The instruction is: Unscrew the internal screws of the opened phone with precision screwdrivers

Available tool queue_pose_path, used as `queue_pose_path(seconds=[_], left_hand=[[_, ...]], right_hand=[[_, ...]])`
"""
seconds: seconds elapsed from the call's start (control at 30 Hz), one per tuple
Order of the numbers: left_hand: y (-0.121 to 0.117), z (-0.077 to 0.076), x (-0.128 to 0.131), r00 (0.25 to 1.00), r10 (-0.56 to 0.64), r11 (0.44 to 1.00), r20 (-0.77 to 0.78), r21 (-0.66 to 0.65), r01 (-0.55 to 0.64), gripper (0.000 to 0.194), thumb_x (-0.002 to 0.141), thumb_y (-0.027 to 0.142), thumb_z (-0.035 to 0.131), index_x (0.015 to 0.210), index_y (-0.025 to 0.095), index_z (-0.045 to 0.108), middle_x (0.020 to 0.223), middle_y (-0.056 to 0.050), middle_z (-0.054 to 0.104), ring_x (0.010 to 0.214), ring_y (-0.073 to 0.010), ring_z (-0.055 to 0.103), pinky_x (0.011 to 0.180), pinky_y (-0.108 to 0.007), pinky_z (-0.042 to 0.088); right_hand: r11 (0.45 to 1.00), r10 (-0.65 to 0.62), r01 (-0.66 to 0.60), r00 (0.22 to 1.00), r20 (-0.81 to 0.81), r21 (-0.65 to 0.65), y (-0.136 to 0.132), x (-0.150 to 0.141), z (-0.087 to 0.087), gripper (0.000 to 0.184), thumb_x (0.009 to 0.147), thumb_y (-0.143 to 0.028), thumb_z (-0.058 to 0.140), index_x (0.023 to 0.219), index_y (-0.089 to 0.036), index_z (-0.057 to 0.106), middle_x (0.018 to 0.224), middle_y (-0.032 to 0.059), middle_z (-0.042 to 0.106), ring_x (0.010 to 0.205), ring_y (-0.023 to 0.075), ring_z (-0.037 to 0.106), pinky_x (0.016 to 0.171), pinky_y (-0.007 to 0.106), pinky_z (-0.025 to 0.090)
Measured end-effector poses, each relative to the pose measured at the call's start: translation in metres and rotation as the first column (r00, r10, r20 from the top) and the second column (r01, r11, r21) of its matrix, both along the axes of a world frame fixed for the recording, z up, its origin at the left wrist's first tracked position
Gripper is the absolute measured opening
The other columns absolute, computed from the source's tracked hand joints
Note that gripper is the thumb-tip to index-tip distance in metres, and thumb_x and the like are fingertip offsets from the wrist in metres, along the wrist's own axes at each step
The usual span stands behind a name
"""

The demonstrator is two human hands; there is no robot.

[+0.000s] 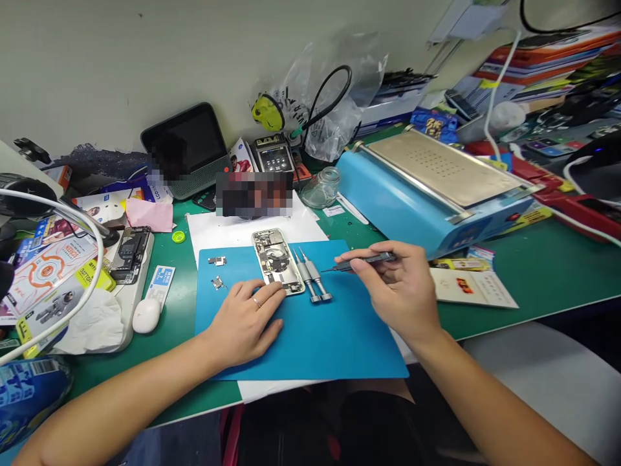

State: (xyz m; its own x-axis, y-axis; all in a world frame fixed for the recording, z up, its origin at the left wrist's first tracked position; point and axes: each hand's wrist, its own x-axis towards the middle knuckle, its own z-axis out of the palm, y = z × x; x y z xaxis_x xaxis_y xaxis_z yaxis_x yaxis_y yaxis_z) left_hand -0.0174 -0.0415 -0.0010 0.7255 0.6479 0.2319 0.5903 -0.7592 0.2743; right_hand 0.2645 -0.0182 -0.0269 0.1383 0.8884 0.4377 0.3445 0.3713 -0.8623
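Note:
An opened phone [278, 259] with its inner parts exposed lies on the blue mat [310, 343]. My left hand [247, 317] rests on the mat, fingers stretched out, its fingertips touching the phone's lower edge. In my right hand [400, 285] a dark thin screwdriver [361, 261] is pinched, its tip pointing left above the mat. Two silver screwdrivers [313, 278] lie side by side between the phone and that tip. Left of the phone lie two small parts, an upper metal-and-black piece [217, 261] and a lower bracket-like piece [218, 283].
A blue heating-plate machine [412, 200] stands at the back right, near a glass jar [323, 188]. Leftward are a white earbud case [146, 316], another opened phone [130, 255] and a white cable [99, 259]. A smart display [187, 149] leans against the wall.

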Motion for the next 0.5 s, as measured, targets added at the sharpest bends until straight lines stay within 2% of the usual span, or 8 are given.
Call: queue_pose_path(seconds=[0.1,0.2,0.27,0.33,0.37,0.43,0.5], left_hand=[[0.000,0.000,0.000,1.000,0.004,1.000,-0.004,-0.002,-0.004,0.043,0.105,0.031,0.049,0.143,0.011,0.050,0.149,-0.014,0.056,0.124,-0.0330,0.052,0.097,-0.050,0.047],[0.000,0.001,0.000,1.000,0.002,1.000,0.000,-0.011,-0.002,0.044,0.105,0.032,0.048,0.143,0.011,0.050,0.148,-0.014,0.057,0.124,-0.0325,0.052,0.097,-0.050,0.047],[0.000,0.001,0.000,1.000,0.016,1.000,0.003,-0.021,-0.016,0.044,0.104,0.030,0.048,0.144,0.011,0.050,0.149,-0.014,0.056,0.125,-0.0325,0.051,0.097,-0.050,0.047],[-0.001,0.001,0.000,0.999,0.053,0.998,0.006,-0.029,-0.053,0.045,0.103,0.027,0.049,0.145,0.011,0.049,0.151,-0.013,0.055,0.126,-0.0327,0.050,0.099,-0.051,0.046],[-0.001,0.001,0.000,0.997,0.075,0.997,0.011,-0.031,-0.075,0.045,0.102,0.026,0.050,0.145,0.011,0.049,0.152,-0.012,0.054,0.127,-0.0327,0.050,0.100,-0.051,0.046],[-0.002,0.002,0.000,0.995,0.096,0.995,0.022,-0.044,-0.095,0.047,0.102,0.027,0.051,0.146,0.012,0.048,0.153,-0.011,0.053,0.127,-0.0323,0.049,0.103,-0.051,0.045],[-0.002,0.004,0.001,0.994,0.103,0.993,0.032,-0.052,-0.102,0.047,0.103,0.029,0.052,0.146,0.011,0.047,0.153,-0.012,0.053,0.127,-0.0324,0.049,0.104,-0.051,0.044]], right_hand=[[1.000,0.018,-0.018,1.000,0.022,0.024,-0.003,-0.003,0.007,0.028,0.093,-0.027,0.070,0.115,-0.028,0.053,0.101,0.0015,0.078,0.095,0.0213,0.078,0.078,0.036,0.066],[0.989,0.003,-0.009,0.999,0.038,0.147,0.002,-0.005,0.025,0.034,0.091,-0.018,0.072,0.119,-0.030,0.056,0.097,0.0004,0.078,0.088,0.0211,0.079,0.071,0.033,0.067],[0.967,0.078,-0.084,0.996,0.038,0.239,0.013,-0.007,0.036,0.043,0.091,-0.011,0.069,0.126,-0.034,0.057,0.096,-0.0008,0.077,0.084,0.0202,0.079,0.067,0.030,0.067],[0.907,0.121,-0.168,0.982,0.142,0.387,0.026,-0.010,0.042,0.055,0.088,-0.006,0.070,0.133,-0.036,0.058,0.099,-0.0005,0.078,0.085,0.0213,0.080,0.067,0.031,0.068],[0.862,0.166,-0.257,0.958,0.236,0.436,0.032,-0.012,0.043,0.061,0.086,-0.006,0.072,0.136,-0.038,0.057,0.102,-0.0006,0.079,0.086,0.0220,0.080,0.068,0.032,0.069],[0.774,0.279,-0.438,0.884,0.375,0.457,0.043,-0.017,0.042,0.075,0.084,-0.005,0.075,0.144,-0.041,0.050,0.111,0.0005,0.080,0.089,0.0234,0.080,0.072,0.034,0.071],[0.701,0.397,-0.550,0.829,0.393,0.453,0.050,-0.024,0.040,0.083,0.085,-0.005,0.074,0.153,-0.039,0.039,0.115,0.0025,0.079,0.091,0.0229,0.080,0.074,0.035,0.071]])
